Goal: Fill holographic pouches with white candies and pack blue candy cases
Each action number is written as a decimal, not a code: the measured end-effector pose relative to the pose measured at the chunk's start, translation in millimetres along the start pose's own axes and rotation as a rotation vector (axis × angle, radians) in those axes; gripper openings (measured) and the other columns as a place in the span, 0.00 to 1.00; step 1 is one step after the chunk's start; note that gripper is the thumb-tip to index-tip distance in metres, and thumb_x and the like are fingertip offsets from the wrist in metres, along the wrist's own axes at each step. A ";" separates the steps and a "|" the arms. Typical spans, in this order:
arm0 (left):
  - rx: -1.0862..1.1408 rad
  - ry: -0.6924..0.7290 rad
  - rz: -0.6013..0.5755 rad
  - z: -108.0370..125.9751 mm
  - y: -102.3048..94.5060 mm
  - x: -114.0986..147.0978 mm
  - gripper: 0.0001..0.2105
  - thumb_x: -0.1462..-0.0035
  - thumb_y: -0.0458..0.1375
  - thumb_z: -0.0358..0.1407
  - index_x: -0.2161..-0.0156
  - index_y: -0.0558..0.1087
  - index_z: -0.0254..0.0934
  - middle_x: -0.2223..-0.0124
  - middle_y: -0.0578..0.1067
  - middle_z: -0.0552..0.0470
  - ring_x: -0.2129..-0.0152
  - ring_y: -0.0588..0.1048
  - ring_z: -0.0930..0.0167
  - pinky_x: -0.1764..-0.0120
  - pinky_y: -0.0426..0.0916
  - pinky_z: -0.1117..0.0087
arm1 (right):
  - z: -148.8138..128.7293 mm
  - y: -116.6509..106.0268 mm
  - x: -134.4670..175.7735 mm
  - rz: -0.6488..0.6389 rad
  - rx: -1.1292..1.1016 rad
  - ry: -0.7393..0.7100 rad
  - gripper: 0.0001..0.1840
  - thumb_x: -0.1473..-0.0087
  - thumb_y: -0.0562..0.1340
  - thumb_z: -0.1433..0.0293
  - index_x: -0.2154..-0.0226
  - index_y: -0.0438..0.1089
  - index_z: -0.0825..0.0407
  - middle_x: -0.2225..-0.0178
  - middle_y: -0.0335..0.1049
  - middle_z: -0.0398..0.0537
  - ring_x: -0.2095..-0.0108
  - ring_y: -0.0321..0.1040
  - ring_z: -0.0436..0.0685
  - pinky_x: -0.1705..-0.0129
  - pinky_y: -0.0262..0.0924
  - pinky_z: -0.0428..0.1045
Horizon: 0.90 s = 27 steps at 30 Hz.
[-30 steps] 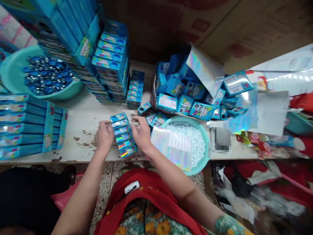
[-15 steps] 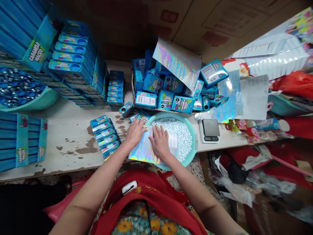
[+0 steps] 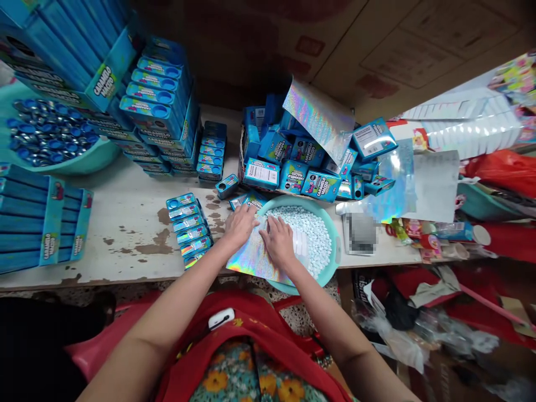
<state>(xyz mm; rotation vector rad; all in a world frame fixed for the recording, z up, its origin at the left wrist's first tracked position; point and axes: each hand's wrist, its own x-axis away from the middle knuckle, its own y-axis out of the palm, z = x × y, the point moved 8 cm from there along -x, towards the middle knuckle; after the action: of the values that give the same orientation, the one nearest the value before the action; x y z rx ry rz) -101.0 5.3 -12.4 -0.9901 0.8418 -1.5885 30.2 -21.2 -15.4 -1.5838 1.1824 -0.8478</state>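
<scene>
A shiny rainbow-foil sheet (image 3: 251, 257) lies over the left part of a turquoise basin (image 3: 336, 245) filled with small white candies (image 3: 320, 237). At the sheet's upper left edge, my left hand (image 3: 242, 224) is closed on it, fingertips near the basin's rim. My right hand (image 3: 280, 241) rests on the middle of the sheet with bent fingers and the thumb drawn close. What its fingertips hold, if anything, is too small to make out. A row of small blue boxes with foil seals (image 3: 190, 226) stands left of my left hand.
Behind the basin is a heap of blue candy boxes (image 3: 293, 176) with a foil sheet (image 3: 320, 120) on top. Stacked blue display cartons (image 3: 104, 86) and a bowl of blue-silver pieces (image 3: 111, 153) stand left. A pixelated square item (image 3: 360, 233) is right of the basin.
My right hand's fingers were spread flatter on the sheet and are now more bent. My left hand stays at the sheet's upper edge. The whole view has shifted slightly.
</scene>
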 end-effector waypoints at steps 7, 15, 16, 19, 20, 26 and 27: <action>0.002 0.017 0.013 -0.3 0.9 0.5 0.13 0.43 0.56 0.40 0.53 0.67 0.40 0.55 0.69 0.45 0.56 0.68 0.61 0.57 0.63 0.63 | -5.5 0.2 26.3 0.021 -0.058 -0.049 0.17 0.42 0.58 0.65 0.52 0.67 0.55 0.43 0.61 0.57 0.39 0.50 0.65 0.41 0.48 0.63; 0.055 0.012 0.031 -2.4 2.7 -0.2 0.13 0.44 0.57 0.39 0.54 0.67 0.40 0.55 0.70 0.45 0.55 0.67 0.61 0.57 0.63 0.63 | -9.5 -56.8 13.4 0.152 -0.318 0.003 0.05 0.44 0.59 0.67 0.68 0.66 0.51 0.65 0.71 0.49 0.61 0.67 0.57 0.57 0.61 0.54; 0.071 0.006 0.023 -3.0 4.1 -0.8 0.13 0.44 0.57 0.39 0.54 0.67 0.40 0.55 0.70 0.45 0.55 0.67 0.60 0.57 0.63 0.63 | -11.4 -68.6 11.7 0.146 -0.349 0.017 0.05 0.44 0.59 0.66 0.68 0.66 0.51 0.67 0.71 0.47 0.64 0.67 0.56 0.59 0.61 0.52; 0.142 -0.014 0.030 -5.3 -0.2 2.1 0.12 0.45 0.58 0.38 0.54 0.69 0.41 0.54 0.70 0.45 0.54 0.66 0.60 0.54 0.62 0.60 | -16.5 -105.6 6.1 0.154 -0.431 0.073 0.07 0.45 0.61 0.65 0.71 0.66 0.50 0.72 0.70 0.43 0.68 0.68 0.53 0.63 0.61 0.49; 0.188 -0.017 0.067 -6.3 -7.5 5.7 0.12 0.44 0.57 0.38 0.54 0.70 0.41 0.54 0.69 0.45 0.53 0.66 0.60 0.52 0.62 0.60 | -19.1 -115.8 3.8 0.157 -0.452 0.085 0.08 0.46 0.62 0.64 0.72 0.66 0.50 0.72 0.69 0.42 0.69 0.68 0.53 0.63 0.61 0.49; 0.838 0.245 0.204 -1.7 -70.2 50.5 0.23 0.43 0.56 0.43 0.44 0.63 0.38 0.43 0.65 0.44 0.46 0.63 0.64 0.47 0.61 0.64 | -54.1 -118.6 -13.7 0.007 -0.625 0.030 0.10 0.48 0.64 0.63 0.74 0.66 0.50 0.76 0.68 0.40 0.73 0.65 0.51 0.68 0.61 0.47; 0.946 0.252 0.126 -3.6 -70.2 56.0 0.23 0.45 0.58 0.43 0.46 0.64 0.38 0.46 0.68 0.44 0.49 0.66 0.64 0.51 0.64 0.66 | -61.7 -109.4 -16.6 -0.043 -0.679 0.024 0.10 0.49 0.64 0.63 0.74 0.66 0.50 0.76 0.67 0.40 0.74 0.64 0.51 0.69 0.61 0.47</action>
<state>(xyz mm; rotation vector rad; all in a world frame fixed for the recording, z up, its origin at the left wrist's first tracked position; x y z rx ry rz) -139.0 -33.9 59.0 -0.0618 0.2188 -1.7348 1.7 -13.9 107.8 -2.1442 1.5592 -0.5075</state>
